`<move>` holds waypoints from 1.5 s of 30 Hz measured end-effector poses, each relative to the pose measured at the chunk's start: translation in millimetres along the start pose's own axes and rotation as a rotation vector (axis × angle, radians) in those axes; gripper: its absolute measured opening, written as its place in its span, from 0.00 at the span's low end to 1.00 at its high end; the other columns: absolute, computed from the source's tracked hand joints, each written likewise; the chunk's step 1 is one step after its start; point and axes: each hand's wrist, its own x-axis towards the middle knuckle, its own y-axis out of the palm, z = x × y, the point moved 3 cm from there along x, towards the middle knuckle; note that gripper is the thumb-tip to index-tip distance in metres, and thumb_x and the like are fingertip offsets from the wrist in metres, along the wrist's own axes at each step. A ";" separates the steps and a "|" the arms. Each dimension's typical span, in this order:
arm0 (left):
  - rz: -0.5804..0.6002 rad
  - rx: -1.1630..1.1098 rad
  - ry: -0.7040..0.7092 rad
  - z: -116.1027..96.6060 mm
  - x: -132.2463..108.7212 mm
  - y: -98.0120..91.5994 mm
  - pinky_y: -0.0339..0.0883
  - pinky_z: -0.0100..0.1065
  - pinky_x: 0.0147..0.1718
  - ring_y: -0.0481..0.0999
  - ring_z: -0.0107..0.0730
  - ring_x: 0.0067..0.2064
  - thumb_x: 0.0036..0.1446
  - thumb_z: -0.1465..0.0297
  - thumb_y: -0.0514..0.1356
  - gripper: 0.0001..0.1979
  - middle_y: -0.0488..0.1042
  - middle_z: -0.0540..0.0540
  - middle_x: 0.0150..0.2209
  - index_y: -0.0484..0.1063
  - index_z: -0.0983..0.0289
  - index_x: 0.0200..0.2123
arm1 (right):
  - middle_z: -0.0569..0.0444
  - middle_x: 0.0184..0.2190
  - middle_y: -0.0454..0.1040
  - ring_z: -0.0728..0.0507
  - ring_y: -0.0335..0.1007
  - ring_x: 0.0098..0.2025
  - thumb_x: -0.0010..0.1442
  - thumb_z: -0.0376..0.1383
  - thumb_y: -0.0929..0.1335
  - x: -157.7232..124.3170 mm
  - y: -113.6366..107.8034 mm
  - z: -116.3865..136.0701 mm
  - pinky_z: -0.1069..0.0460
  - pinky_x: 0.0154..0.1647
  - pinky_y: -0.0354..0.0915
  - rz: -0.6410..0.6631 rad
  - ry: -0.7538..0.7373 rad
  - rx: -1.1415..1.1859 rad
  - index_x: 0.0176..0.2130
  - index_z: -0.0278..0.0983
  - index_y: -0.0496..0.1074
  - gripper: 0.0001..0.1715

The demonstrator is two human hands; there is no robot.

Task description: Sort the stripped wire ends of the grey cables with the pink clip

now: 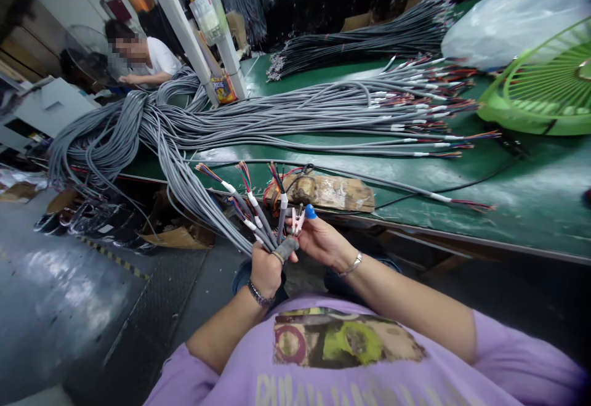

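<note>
Cables [207, 212], gray and bunched, run from the heap [104, 132] over the left end of the counter [530, 224] down to the left hand [266, 270], as I watch remotely through the head camera. That fist is clenched around them, just in front of the counter's near edge. The right hand [321, 243] is close beside it, its fingers apparently pinching a small pink clip [297, 221]. One relation matters most, I judge: the colored wire ends [244, 175] fan up beyond the left fist, long axis pointing away from the wearer and leaning left, while the clip sits just right of the rightmost held cable. The left hand is nearer the cables. Beyond both hands, a wooden block [344, 193] lies along the near edge.
</note>
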 end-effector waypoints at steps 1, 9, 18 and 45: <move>0.000 0.009 -0.008 0.5 0.1 0.1 0.64 0.31 0.28 0.72 0.29 0.22 0.49 0.66 0.65 0.13 0.72 0.51 0.16 0.73 0.65 0.16 | 0.53 0.23 0.74 0.46 0.67 0.24 0.53 0.54 0.70 0.6 1.0 0.2 0.51 0.23 0.64 -0.005 0.009 0.023 0.32 0.36 0.73 0.23; -0.013 0.063 -0.043 8.1 -0.9 -3.9 0.65 0.31 0.27 0.70 0.28 0.21 0.47 0.66 0.65 0.12 0.72 0.51 0.16 0.72 0.65 0.18 | 0.54 0.25 0.75 0.47 0.69 0.27 0.53 0.51 0.72 1.1 0.8 -0.6 0.52 0.30 0.66 -0.119 -0.006 0.097 0.31 0.37 0.74 0.20; -0.035 0.062 0.014 4.3 -12.7 -15.9 0.67 0.32 0.29 0.70 0.29 0.22 0.49 0.62 0.65 0.16 0.71 0.52 0.17 0.71 0.65 0.16 | 0.53 0.31 0.77 0.49 0.70 0.29 0.57 0.54 0.67 -6.6 -4.1 0.2 0.54 0.31 0.67 -0.065 0.056 0.062 0.36 0.37 0.74 0.23; -0.080 0.055 -0.023 17.5 -0.7 -5.3 0.64 0.31 0.25 0.72 0.29 0.21 0.48 0.64 0.66 0.11 0.73 0.50 0.18 0.72 0.65 0.21 | 0.54 0.25 0.75 0.46 0.67 0.25 0.56 0.52 0.69 1.6 4.3 1.8 0.50 0.29 0.67 -0.131 -0.026 0.056 0.31 0.37 0.74 0.20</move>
